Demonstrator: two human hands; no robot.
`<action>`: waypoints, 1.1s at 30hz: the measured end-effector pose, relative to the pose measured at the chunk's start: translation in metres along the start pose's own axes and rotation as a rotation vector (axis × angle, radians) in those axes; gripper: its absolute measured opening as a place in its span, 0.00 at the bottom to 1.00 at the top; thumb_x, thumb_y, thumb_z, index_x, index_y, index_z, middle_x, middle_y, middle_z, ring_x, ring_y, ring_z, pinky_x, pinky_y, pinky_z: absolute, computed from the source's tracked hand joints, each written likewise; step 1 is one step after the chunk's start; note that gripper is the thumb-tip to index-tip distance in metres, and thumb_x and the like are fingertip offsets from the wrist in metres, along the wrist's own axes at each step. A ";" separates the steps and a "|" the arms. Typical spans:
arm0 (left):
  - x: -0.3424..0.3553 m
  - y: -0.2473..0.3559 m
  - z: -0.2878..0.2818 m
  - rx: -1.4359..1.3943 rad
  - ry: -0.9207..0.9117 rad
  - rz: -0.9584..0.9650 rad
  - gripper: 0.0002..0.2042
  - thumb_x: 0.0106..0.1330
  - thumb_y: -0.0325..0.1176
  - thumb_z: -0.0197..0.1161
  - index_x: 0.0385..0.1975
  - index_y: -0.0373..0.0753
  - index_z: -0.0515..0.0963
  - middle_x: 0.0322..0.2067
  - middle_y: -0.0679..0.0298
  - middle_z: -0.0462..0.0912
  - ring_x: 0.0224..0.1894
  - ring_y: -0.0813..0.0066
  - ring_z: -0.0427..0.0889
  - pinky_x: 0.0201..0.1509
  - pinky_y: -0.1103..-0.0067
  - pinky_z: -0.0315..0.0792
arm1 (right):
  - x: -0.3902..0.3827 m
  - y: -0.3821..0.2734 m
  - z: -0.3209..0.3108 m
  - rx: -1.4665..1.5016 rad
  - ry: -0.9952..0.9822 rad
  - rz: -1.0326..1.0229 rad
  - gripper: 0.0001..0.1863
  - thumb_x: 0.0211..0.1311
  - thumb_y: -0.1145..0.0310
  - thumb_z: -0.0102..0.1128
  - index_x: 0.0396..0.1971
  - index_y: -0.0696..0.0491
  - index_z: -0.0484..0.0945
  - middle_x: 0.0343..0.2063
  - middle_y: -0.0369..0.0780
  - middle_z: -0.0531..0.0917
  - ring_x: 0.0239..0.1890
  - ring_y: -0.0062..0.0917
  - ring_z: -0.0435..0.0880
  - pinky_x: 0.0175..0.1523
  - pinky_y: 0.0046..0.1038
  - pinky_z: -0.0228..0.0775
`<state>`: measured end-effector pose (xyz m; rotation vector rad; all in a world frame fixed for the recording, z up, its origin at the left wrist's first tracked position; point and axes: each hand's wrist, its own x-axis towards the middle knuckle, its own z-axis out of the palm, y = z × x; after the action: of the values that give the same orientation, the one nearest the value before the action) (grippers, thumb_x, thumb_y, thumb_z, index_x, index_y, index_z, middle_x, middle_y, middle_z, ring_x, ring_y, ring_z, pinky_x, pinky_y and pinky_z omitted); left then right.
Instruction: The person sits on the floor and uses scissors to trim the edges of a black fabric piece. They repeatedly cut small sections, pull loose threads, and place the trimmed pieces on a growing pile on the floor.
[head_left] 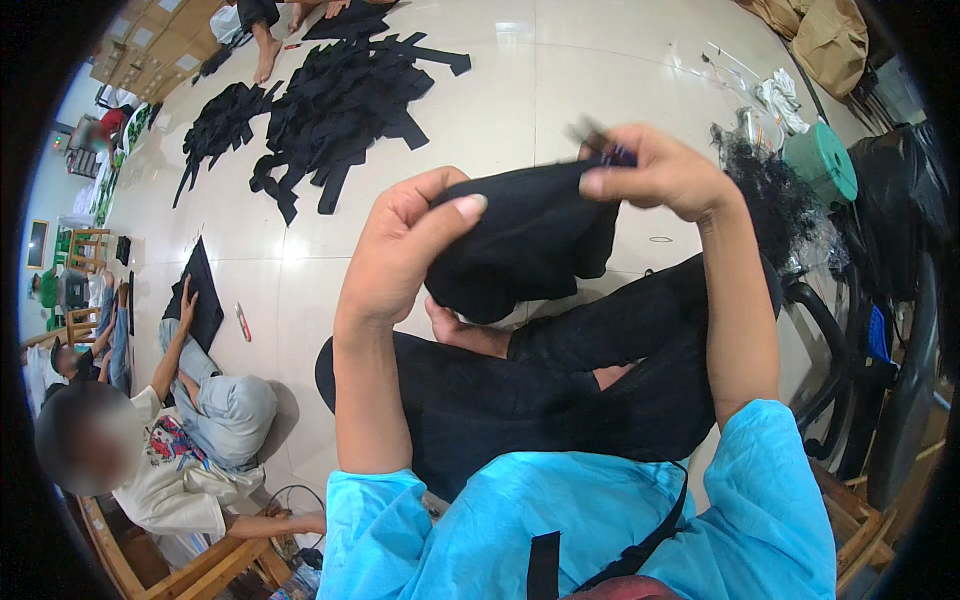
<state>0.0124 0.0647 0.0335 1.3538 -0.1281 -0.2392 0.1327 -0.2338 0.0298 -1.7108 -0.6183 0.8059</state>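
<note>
A piece of black fabric (520, 240) hangs stretched between my two hands above my crossed legs. Its upper edge runs taut from hand to hand, and the lower part drapes loosely. My left hand (405, 240) pinches the upper left corner, thumb on top. At the upper right, my right hand (660, 170) grips the edge between thumb and fingers. That hand also holds a pair of small thread snips (602, 145), dark with a purplish part; their tips are blurred and point up and to the left, just past the fabric edge.
Black fabric strips (340, 110) lie heaped on the tiled floor ahead. A person (190, 440) sits at left beside black cloth (203, 300) and a red cutter (243, 322). At right are a green tub (820, 165), dark thread scraps (765, 190) and a black chair frame (850, 350).
</note>
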 end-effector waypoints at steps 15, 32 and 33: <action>0.029 -0.049 0.032 -0.502 0.262 -0.155 0.14 0.78 0.38 0.64 0.52 0.34 0.81 0.44 0.61 0.89 0.41 0.75 0.89 0.48 0.76 0.84 | 0.038 -0.016 0.070 0.088 0.546 -0.306 0.25 0.78 0.47 0.55 0.49 0.57 0.83 0.29 0.35 0.80 0.29 0.19 0.77 0.35 0.23 0.74; 0.026 -0.059 0.041 -0.506 0.389 0.095 0.12 0.81 0.41 0.60 0.46 0.38 0.81 0.39 0.64 0.88 0.38 0.79 0.86 0.42 0.79 0.83 | 0.016 -0.019 0.120 0.785 0.139 0.174 0.26 0.84 0.46 0.44 0.42 0.58 0.75 0.24 0.31 0.70 0.18 0.11 0.62 0.19 0.15 0.55; 0.026 -0.060 0.041 -0.510 0.384 0.099 0.12 0.81 0.41 0.60 0.46 0.38 0.81 0.39 0.64 0.88 0.38 0.79 0.86 0.42 0.79 0.83 | 0.015 -0.019 0.120 0.781 0.144 0.175 0.26 0.84 0.46 0.44 0.42 0.58 0.75 0.24 0.31 0.70 0.18 0.11 0.62 0.19 0.15 0.55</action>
<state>0.0223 0.0078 -0.0175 0.8615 0.1791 0.0747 0.0490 -0.1441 0.0237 -1.0900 -0.0235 0.8843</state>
